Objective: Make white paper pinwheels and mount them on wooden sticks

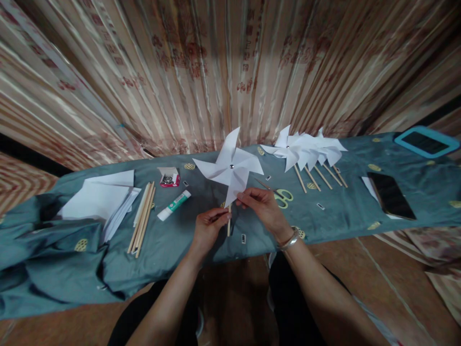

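Observation:
A white paper pinwheel [242, 162] with a silver pin at its centre is held over the middle of the table. My left hand [208, 229] pinches its wooden stick [229, 227] just below the paper. At the lower blade, the thumb and fingers of my right hand [264, 207] are closed on the pinwheel near the stick. Scissors [284, 198] with light green handles lie behind my right hand, partly hidden by it. Left of the pinwheel are a glue stick [174, 205] and a small open red box [169, 179] of metal pins.
Several finished pinwheels [306, 149] lie overlapping at the back right. White paper sheets [97, 194] and loose wooden sticks [143, 218] are on the left. A dark phone [392, 194] and a blue-framed device [427, 142] lie right, on the teal tablecloth [345, 211]. Curtains [223, 72] hang behind.

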`<state>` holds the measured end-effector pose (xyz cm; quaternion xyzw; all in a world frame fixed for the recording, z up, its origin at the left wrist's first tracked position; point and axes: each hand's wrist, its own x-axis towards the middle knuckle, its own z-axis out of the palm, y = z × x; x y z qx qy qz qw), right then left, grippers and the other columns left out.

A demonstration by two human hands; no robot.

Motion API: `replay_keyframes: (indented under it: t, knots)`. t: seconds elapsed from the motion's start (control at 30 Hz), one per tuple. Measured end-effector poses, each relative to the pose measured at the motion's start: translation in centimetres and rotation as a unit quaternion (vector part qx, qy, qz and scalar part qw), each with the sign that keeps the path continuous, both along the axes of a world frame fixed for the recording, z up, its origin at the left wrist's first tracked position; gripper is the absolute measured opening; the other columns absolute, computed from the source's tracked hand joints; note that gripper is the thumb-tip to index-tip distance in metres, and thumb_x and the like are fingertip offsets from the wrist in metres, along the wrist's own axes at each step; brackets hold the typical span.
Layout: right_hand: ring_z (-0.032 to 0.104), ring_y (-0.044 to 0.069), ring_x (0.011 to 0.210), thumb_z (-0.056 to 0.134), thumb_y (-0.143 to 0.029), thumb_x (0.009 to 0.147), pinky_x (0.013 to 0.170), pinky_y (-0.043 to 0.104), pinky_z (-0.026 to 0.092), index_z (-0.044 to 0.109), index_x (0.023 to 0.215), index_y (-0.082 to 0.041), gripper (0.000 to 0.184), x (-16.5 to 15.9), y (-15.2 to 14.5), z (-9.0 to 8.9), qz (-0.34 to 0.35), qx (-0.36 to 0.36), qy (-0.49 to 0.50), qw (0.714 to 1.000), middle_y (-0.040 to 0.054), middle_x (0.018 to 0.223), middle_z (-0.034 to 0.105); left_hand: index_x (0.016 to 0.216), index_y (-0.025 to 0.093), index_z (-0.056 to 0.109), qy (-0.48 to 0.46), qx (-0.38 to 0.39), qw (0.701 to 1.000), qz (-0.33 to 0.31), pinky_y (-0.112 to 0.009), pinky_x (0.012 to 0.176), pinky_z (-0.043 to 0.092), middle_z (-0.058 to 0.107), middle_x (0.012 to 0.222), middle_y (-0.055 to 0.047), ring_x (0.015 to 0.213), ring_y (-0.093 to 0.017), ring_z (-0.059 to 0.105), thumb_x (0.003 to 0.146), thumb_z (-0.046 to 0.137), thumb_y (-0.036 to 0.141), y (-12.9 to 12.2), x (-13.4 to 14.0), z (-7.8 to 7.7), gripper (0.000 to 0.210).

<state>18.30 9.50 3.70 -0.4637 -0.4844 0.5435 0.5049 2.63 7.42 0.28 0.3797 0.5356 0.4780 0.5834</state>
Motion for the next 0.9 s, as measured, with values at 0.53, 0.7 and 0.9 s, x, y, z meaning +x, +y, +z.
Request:
replay_keyframes:
  t: [0.53,0.7,0.9]
  knots:
    - [0.05,0.01,0.054,0.075,-0.049,0.07,0.054,0.025,0.04,0.068,0.058,-0.019,0.033,-0.5,0.1,-0.2,0.008,0.012,-0.007,1.0,-0.0012,0.057,0.062,0.069,0.018,0.077,-0.014,0.022,0.999,-0.025,-0.026,0.061,0.046,0.071,0.064,-0.002,0.056,-0.013,0.058,0.053,0.08,0.03,0.0,0.8,-0.3,0.02]
    - [0.05,0.011,0.053,0.075,-0.047,0.071,0.052,0.024,0.04,0.065,0.055,-0.019,0.033,-0.6,0.1,-0.5,0.003,0.029,-0.029,0.999,-0.0016,0.054,0.061,0.069,0.018,0.077,-0.024,0.021,0.999,-0.029,-0.026,0.063,0.048,0.071,0.064,-0.002,0.057,-0.013,0.059,0.054,0.079,0.029,0.0,1.1,-0.1,0.019]
    - [0.056,0.013,0.056,0.071,-0.045,0.076,0.052,0.025,0.039,0.07,0.066,-0.019,0.028,-0.2,-0.2,-0.9,-0.006,0.039,-0.157,0.987,0.0009,0.062,0.067,0.067,0.019,0.076,-0.024,0.021,0.999,-0.015,-0.026,0.061,0.047,0.071,0.062,-0.001,0.055,-0.012,0.057,0.052,0.079,0.028,0.2,1.5,0.2,0.018]
